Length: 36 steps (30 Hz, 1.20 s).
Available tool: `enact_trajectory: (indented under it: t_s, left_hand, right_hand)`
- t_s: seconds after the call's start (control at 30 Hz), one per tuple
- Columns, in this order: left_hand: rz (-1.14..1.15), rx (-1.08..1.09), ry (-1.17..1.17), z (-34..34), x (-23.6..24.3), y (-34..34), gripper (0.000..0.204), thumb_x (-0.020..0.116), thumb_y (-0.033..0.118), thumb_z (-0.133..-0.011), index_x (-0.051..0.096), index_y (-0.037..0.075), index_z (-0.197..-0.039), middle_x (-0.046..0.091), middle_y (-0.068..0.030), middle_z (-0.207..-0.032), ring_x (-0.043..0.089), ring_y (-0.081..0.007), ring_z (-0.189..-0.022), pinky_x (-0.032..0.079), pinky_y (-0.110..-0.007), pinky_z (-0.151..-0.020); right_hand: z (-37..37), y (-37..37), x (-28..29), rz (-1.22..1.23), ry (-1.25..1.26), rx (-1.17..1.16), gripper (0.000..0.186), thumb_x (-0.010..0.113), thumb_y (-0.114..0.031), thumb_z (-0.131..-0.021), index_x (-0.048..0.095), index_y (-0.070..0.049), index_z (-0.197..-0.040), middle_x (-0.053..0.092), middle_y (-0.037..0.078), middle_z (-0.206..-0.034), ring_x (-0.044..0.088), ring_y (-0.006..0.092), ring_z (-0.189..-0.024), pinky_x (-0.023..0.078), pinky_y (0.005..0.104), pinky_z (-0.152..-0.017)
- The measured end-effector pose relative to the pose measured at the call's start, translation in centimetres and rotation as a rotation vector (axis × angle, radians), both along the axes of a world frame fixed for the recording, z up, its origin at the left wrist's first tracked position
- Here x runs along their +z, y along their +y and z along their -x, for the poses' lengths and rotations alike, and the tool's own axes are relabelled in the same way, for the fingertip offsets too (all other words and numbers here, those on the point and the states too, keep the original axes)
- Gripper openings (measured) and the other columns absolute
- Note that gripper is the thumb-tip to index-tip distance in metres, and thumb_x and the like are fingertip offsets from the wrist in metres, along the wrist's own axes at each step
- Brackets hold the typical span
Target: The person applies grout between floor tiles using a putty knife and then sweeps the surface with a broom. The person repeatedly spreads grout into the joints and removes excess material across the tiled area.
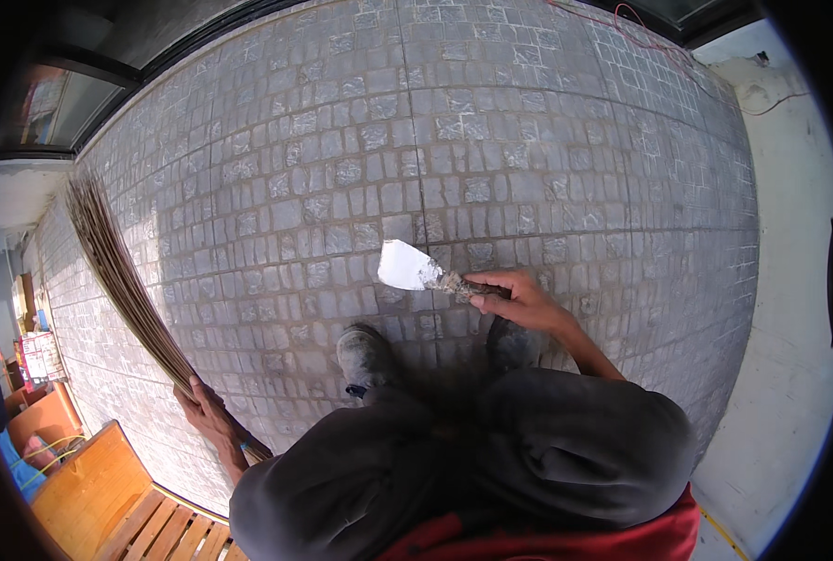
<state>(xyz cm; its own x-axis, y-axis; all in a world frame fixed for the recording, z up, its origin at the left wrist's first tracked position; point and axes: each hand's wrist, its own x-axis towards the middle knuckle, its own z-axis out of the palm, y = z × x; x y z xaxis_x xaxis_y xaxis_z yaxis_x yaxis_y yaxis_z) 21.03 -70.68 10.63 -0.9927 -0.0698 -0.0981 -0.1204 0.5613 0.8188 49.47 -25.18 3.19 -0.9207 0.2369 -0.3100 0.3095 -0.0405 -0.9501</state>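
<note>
In my right hand [521, 301] is a scraper [407, 266] with a broad pale blade, its handle gripped between thumb and fingers. The blade points left above the grey block-patterned floor [323, 196], and the neck is crusted with dried material. At the left, my left hand [207, 413] is closed around a long bundle of thin brown sticks, a stick broom [125, 271]. Its bristly end reaches up and away toward the far left wall. My shoes [365, 355] stand below the scraper, under my bent knees.
A wooden slatted bench [99, 486] stands at the lower left, with boxes and other items [38, 374] beyond it. Dark-framed glass [71, 84] borders the far left. A pale wall [790, 271] runs along the right, and a red cord [636, 37] lies at the far right.
</note>
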Motion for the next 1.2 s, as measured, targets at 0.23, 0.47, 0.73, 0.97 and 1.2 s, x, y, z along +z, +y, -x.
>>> enact_trajectory:
  t_s: [0.23, 0.47, 0.73, 0.97, 1.2]
  left_hand:
    - [0.135, -0.245, -0.045, -5.0, 0.7, 6.3, 0.04, 0.061, 0.032, -0.101, 0.053, 0.003, -0.129, 0.052, -0.0052, -0.071, 0.045, -0.0133, -0.057, 0.036, -0.03, -0.051]
    - [0.366, -0.783, 0.066, -9.3, -0.1, 13.5, 0.035, 0.058, 0.026, -0.101, 0.054, 0.005, -0.129, 0.067, -0.0257, -0.087, 0.068, -0.0445, -0.078, 0.049, -0.044, -0.062]
    - [0.291, -0.331, -0.15, -5.3, 1.2, 7.7, 0.039, 0.06, 0.032, -0.102, 0.054, 0.005, -0.13, 0.06, -0.0168, -0.073, 0.053, -0.0285, -0.057, 0.045, -0.042, -0.054]
    - [0.402, -0.95, 0.107, -6.3, -0.1, 12.0, 0.04, 0.066, 0.024, -0.096, 0.057, 0.008, -0.131, 0.068, -0.0227, -0.091, 0.067, -0.0447, -0.079, 0.053, -0.047, -0.066]
    - [0.554, -0.443, 0.031, 2.1, -1.4, 5.0, 0.043, 0.059, 0.037, -0.102, 0.057, 0.002, -0.127, 0.058, -0.0191, -0.071, 0.052, -0.0292, -0.055, 0.042, -0.04, -0.053]
  right_hand:
    - [3.0, 1.2, 4.2, -1.111, 0.151, -0.117, 0.05, 0.074, -0.005, -0.081, 0.068, -0.013, -0.13, 0.054, 0.006, -0.087, 0.056, 0.0215, -0.071, 0.048, 0.0323, -0.062]
    - [3.7, 1.3, 5.8, -1.207, 0.09, -0.282, 0.053, 0.074, -0.003, -0.077, 0.069, -0.013, -0.129, 0.056, 0.007, -0.09, 0.057, 0.0216, -0.075, 0.049, 0.0337, -0.062]
    - [-0.9, 4.7, 2.4, 0.042, -0.105, -0.674, 0.037, 0.063, -0.016, -0.098, 0.061, -0.001, -0.131, 0.062, 0.006, -0.077, 0.049, 0.0091, -0.053, 0.039, 0.0247, -0.047]
    - [1.5, 3.6, 4.7, 0.321, -0.254, -0.232, 0.04, 0.061, -0.022, -0.1, 0.06, 0.001, -0.132, 0.059, 0.002, -0.069, 0.044, 0.0045, -0.049, 0.033, 0.0221, -0.043]
    - [-2.2, 5.2, 3.9, 0.359, -0.224, -0.101, 0.039, 0.061, -0.023, -0.099, 0.062, 0.002, -0.128, 0.059, 0.004, -0.07, 0.046, 0.0056, -0.051, 0.035, 0.0222, -0.044]
